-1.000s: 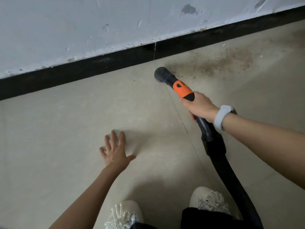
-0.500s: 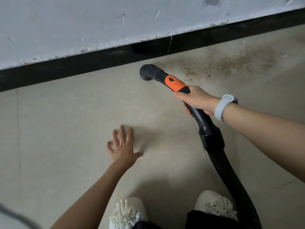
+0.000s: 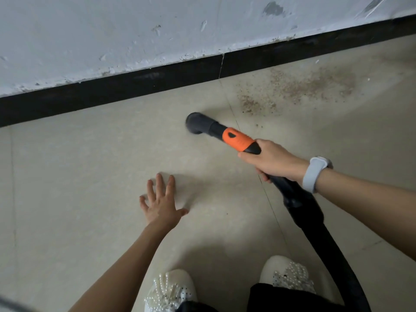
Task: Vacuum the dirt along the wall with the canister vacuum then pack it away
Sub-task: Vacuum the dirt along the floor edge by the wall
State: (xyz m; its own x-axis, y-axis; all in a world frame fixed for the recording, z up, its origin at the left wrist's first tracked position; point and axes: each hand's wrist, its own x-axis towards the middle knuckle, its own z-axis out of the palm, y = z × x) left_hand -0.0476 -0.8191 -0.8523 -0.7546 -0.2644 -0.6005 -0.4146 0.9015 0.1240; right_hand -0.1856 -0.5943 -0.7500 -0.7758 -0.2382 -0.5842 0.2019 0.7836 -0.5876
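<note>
The vacuum nozzle (image 3: 198, 126) has slid back from the baseboard (image 3: 135, 86), right hand (image 3: 273, 161) gripping the wand, left hand (image 3: 161, 203) spread flat on the floor (image 3: 78, 176), dirt patch (image 3: 299, 88) still unswept beside the wall.

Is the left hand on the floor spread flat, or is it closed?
Spread. The left hand lies on the floor with fingers straight and apart, thumb out to the side, and it holds nothing.

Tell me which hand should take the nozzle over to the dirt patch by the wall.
The right hand. It already grips the vacuum handle, and the nozzle sits just left of the dirt patch. The left hand is spread open over the floor, holding nothing, farther from the dirt.
</note>
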